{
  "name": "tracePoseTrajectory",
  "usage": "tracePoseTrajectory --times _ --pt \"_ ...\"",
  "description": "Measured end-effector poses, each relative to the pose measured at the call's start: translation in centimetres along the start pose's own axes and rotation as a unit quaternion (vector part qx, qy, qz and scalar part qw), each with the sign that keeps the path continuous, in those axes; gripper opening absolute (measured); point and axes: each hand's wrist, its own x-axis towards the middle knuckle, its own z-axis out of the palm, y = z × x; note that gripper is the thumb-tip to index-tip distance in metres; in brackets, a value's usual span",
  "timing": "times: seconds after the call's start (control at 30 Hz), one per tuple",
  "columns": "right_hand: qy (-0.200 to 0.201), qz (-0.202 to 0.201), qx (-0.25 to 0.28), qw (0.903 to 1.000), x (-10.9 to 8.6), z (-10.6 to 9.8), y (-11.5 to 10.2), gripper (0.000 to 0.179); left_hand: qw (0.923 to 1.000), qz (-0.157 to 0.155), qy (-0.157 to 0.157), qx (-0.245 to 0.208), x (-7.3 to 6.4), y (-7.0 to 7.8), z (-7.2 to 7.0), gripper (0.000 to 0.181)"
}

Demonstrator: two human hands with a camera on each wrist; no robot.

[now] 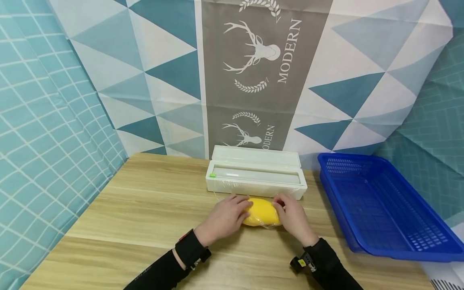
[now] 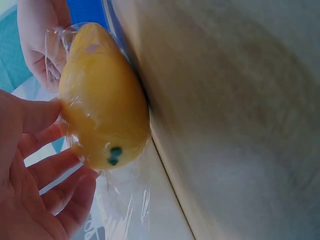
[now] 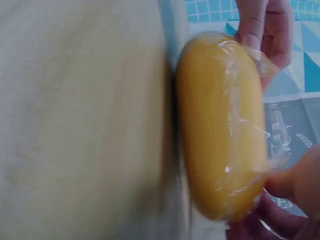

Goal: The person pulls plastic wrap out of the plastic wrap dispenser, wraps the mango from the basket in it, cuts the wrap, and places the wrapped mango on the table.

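Observation:
A yellow mango lies on the table in front of the white film box, covered with clear plastic wrap. One end bears a small dark green spot, seen in the left wrist view. My left hand holds the mango's left end, thumb and fingertips against the wrapped surface. At the opposite end, my right hand pinches gathered wrap between thumb and fingers. Loose film sticks out at both ends, and some stretches back toward the box. In the right wrist view, my right thumb sits at the mango's lower edge.
Right behind the mango stands the white wrap dispenser box, lid raised, with a roll inside and a green slider on its front edge. A blue plastic basket is on the right. Patterned cloth hangs behind the wooden table.

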Motion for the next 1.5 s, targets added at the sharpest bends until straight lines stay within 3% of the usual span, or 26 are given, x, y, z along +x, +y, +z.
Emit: tracePoseTrajectory --times 0.13,0.23,0.37,0.47,0.53,0.6,0.73,0.97,1.13,1.27,1.33,1.4,1.5 --pt "0.01 0.024 0.024 0.9994 -0.2 0.1 0.3 0.011 0.9997 -0.022 0.007 -0.012 -0.1 -0.1 0.3 0.033" --pt "-0.006 0.014 0.045 0.9989 -0.6 -0.4 0.6 0.009 0.9981 -0.049 0.021 -0.029 -0.1 -0.1 0.4 0.035" --pt "-0.069 -0.019 0.092 0.9932 -1.2 -1.4 1.2 0.031 0.9945 -0.079 0.047 -0.051 -0.1 0.1 0.5 0.024" --pt "-0.109 -0.032 0.086 0.9898 -1.5 -1.6 1.2 0.053 0.9931 -0.076 0.072 -0.051 -0.2 0.1 0.5 0.01" --pt "-0.11 -0.027 0.066 0.9913 -1.5 -1.4 1.0 0.06 0.9928 -0.07 0.087 -0.045 -0.2 0.0 0.5 0.006" --pt "-0.091 -0.016 0.06 0.9939 -1.4 -1.0 0.9 0.056 0.9925 -0.065 0.095 -0.041 -0.2 -0.1 0.4 0.005" --pt "-0.049 0.029 0.109 0.9924 -1.0 -0.6 1.1 0.036 0.9924 -0.064 0.096 -0.043 -0.2 -0.1 0.4 0.006" --pt "-0.06 0.163 0.19 0.9663 -0.6 -0.6 1.4 0.024 0.992 -0.064 0.097 -0.05 -0.3 0.0 0.4 0.012" --pt "-0.073 0.225 0.239 0.9416 -0.2 -0.6 1.3 0.026 0.9928 -0.086 0.072 -0.042 -0.2 0.0 0.1 0.019" --pt "-0.074 0.267 0.301 0.9125 -0.1 -0.4 1.3 0.025 0.993 -0.109 0.018 -0.044 -0.4 -0.1 -0.1 0.033" --pt "-0.073 0.281 0.316 0.9032 -0.1 -0.3 1.3 0.024 0.9914 -0.118 -0.013 -0.055 -0.6 0.0 -0.2 0.045" --pt "-0.071 0.287 0.318 0.9006 -0.1 -0.2 1.4 0.024 0.9887 -0.126 -0.037 -0.072 -0.6 0.0 -0.3 0.056" --pt "-0.064 0.28 0.31 0.9066 -0.2 0.0 1.4 0.026 0.986 -0.134 -0.053 -0.083 -0.6 -0.1 -0.2 0.066"
